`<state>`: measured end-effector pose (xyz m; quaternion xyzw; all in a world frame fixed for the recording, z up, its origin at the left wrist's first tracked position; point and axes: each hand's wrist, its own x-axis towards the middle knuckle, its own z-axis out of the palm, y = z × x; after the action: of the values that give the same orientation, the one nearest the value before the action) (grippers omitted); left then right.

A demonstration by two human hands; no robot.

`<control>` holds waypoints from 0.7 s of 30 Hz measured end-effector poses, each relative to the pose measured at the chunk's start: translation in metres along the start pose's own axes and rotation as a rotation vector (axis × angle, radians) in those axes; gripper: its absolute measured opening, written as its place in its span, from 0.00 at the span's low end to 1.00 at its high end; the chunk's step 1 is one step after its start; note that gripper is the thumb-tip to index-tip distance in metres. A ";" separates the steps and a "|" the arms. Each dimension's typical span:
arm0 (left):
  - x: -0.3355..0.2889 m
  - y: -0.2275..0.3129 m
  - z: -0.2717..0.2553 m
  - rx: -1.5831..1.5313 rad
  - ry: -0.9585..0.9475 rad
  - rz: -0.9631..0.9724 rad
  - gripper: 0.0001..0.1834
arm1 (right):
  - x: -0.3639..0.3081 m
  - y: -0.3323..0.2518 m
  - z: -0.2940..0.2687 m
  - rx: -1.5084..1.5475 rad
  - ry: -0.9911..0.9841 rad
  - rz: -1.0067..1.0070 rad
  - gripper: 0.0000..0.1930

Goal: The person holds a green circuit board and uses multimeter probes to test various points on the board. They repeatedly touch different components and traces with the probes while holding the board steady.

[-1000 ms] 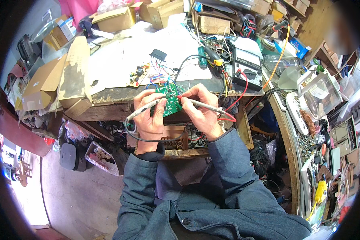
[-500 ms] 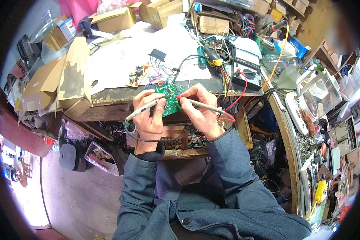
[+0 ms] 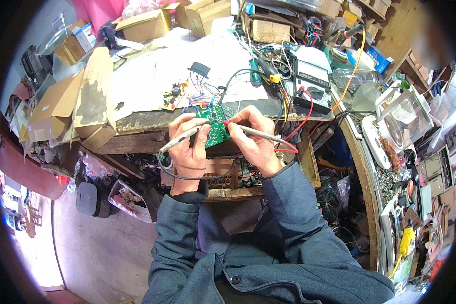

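Your left hand [image 3: 189, 154] pinches the black-lead probe [image 3: 182, 139], your right hand [image 3: 255, 144] the red-lead probe [image 3: 262, 134], both slanting inward at the green board [image 3: 216, 134] between.

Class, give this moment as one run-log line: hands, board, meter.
left hand: pale probe with black lead | right hand: second probe with red lead | green circuit board: between hands | multimeter: on bench

FLOOR: there's the greyish floor [image 3: 99, 245], spreading lower left! | LIGHT: white glare [image 3: 35, 248] blazing at far left! | FURNITURE: worn wooden workbench [image 3: 131, 143] across the middle, open drawer [image 3: 309, 167] below, wooden shelves [image 3: 413, 71] upper right!
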<state>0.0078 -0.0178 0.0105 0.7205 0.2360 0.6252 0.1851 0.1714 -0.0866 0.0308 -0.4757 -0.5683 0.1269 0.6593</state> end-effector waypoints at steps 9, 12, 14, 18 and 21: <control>0.000 0.001 0.002 -0.011 0.007 -0.011 0.07 | 0.000 -0.001 -0.001 0.012 0.006 -0.016 0.04; -0.001 -0.001 -0.001 0.020 -0.004 -0.006 0.07 | 0.000 -0.003 -0.001 0.017 -0.017 -0.003 0.04; -0.002 -0.002 -0.001 0.030 -0.018 -0.020 0.08 | 0.001 -0.004 -0.001 -0.004 -0.018 -0.019 0.04; -0.001 -0.001 0.001 0.024 -0.011 -0.005 0.07 | 0.002 -0.008 -0.004 -0.052 -0.032 -0.007 0.05; -0.001 -0.001 0.000 0.032 -0.004 0.006 0.07 | 0.002 -0.005 -0.003 -0.024 -0.017 -0.031 0.04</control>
<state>0.0077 -0.0171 0.0092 0.7254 0.2435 0.6204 0.1722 0.1724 -0.0892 0.0366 -0.4735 -0.5827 0.1141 0.6505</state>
